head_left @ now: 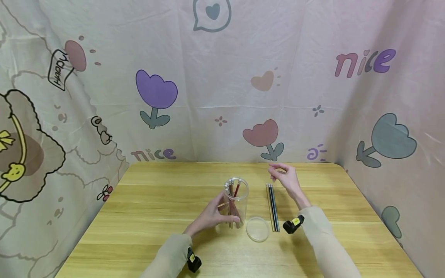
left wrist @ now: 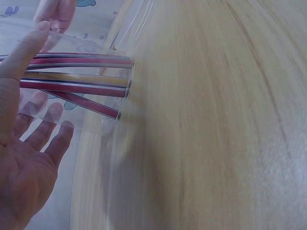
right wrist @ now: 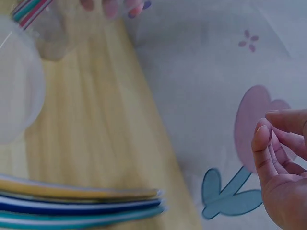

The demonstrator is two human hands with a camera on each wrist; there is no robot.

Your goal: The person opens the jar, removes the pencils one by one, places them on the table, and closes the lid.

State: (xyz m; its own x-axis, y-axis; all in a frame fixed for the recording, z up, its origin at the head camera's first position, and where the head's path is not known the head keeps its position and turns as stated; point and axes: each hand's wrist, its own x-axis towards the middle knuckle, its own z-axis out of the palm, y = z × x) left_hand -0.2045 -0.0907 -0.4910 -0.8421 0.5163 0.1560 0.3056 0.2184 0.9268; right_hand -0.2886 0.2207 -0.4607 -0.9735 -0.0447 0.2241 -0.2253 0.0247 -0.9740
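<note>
My left hand (head_left: 209, 214) grips a clear cylindrical jar (head_left: 244, 210) low down, thumb on the near side and fingers behind it. Inside the jar, several pencils (left wrist: 81, 88), mostly red-striped with a yellow one among them, lean at different angles. The jar stands upright on the table. My right hand (head_left: 287, 178) hovers with loosely bent fingers and nothing between them, just beyond the far ends of a row of pencils (head_left: 272, 208). Those lie side by side on the table; yellow, blue and teal ones show in the right wrist view.
A round clear lid (head_left: 257, 229) lies flat between the jar and the row of pencils. The wooden table (head_left: 156, 208) reaches back to a printed cloth (head_left: 215, 135), which also hangs along both sides.
</note>
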